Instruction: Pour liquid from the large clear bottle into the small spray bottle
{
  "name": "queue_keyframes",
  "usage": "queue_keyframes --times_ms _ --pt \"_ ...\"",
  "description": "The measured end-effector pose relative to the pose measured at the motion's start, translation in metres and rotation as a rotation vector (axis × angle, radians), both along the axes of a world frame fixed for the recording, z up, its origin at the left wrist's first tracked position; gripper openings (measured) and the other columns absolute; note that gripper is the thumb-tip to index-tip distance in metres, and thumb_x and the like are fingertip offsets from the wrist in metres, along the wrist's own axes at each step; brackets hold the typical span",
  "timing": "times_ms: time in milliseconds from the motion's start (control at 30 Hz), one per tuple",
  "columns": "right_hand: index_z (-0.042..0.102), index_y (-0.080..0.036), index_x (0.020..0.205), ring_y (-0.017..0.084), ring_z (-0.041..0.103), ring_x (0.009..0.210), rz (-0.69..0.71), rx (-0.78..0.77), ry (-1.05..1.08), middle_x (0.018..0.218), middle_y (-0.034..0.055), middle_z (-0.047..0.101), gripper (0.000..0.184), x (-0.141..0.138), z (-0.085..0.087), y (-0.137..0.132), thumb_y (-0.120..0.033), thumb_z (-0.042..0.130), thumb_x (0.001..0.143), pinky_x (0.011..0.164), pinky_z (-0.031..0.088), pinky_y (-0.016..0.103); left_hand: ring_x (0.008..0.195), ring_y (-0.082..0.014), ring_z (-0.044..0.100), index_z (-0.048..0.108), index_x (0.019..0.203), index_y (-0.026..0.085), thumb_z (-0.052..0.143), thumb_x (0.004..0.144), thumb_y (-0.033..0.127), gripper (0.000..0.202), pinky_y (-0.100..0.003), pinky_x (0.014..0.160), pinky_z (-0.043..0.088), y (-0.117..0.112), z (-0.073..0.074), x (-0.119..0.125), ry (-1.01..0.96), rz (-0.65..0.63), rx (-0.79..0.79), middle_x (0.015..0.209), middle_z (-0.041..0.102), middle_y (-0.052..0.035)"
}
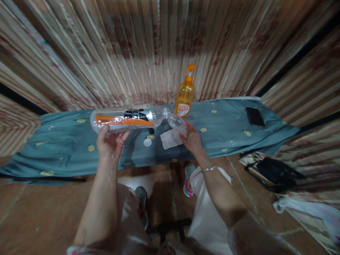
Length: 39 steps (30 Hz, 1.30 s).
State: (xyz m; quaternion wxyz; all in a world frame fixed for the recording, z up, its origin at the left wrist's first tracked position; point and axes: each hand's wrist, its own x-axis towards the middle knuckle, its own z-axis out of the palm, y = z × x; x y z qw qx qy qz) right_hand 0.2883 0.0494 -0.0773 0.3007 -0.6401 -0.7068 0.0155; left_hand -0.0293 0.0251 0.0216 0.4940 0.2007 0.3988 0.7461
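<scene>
My left hand (109, 141) grips a large transparent plastic bottle (123, 118) from below, near its base. The bottle lies sideways, its label orange, silver and black, its neck pointing right. My right hand (192, 137) is closed around a smaller transparent plastic bottle (175, 121), whose far end the fingers partly hide. The two necks meet at the middle; whether they are joined or only touching, I cannot tell. Under them on the cloth are a white round cap (147, 142), a small black cap (151, 131) and a white scalloped-edged wipe (170, 139).
An orange pump bottle (185, 94) stands behind the smaller bottle, by the curtain (127, 53). A black phone (255, 117) lies at the right on the teal cloth (225, 131) covering the narrow table. Down on the right is a black bag (276, 173).
</scene>
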Motion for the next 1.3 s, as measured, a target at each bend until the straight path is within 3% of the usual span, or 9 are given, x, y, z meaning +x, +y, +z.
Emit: queue_keyframes --times_ms 200,633,900,1300 --pt "0.049 -0.008 0.159 0.039 0.067 0.138 0.011 0.006 -0.015 0.15 0.0267 0.069 0.065 0.002 -0.003 0.0 -0.018 0.065 0.096 0.118 0.057 0.058 0.092 -0.0228 0.076 0.074 0.096 0.024 0.073 0.074 0.033 0.024 -0.033 0.076 0.068 -0.002 0.006 0.006 -0.028 0.017 0.002 0.095 0.081 -0.0042" --pt "0.049 -0.004 0.158 0.037 0.067 0.138 -0.021 -0.039 -0.054 0.152 0.0289 0.067 0.064 0.0 0.002 -0.001 -0.019 0.065 0.098 0.117 0.057 0.052 0.089 -0.0235 0.077 0.075 0.1 0.021 0.068 0.076 0.03 0.026 -0.034 0.073 0.067 -0.003 0.013 0.011 -0.067 0.041 -0.021 0.093 0.082 -0.004" --pt "0.049 -0.003 0.158 0.04 0.066 0.14 -0.016 -0.049 -0.04 0.153 0.031 0.066 0.065 -0.001 0.003 -0.001 -0.019 0.064 0.097 0.119 0.055 0.057 0.089 -0.023 0.078 0.072 0.087 0.028 0.079 0.066 0.033 0.022 -0.034 0.075 0.069 0.001 0.005 0.002 -0.059 -0.005 -0.009 0.095 0.083 -0.0004" --pt "0.048 -0.004 0.159 0.04 0.067 0.138 -0.008 -0.064 -0.05 0.151 0.0305 0.066 0.066 0.0 0.004 -0.001 -0.02 0.065 0.097 0.118 0.056 0.056 0.094 -0.0234 0.077 0.071 0.089 0.028 0.082 0.065 0.036 0.028 -0.033 0.077 0.068 0.002 0.001 -0.001 -0.026 -0.013 0.004 0.1 0.082 -0.0013"
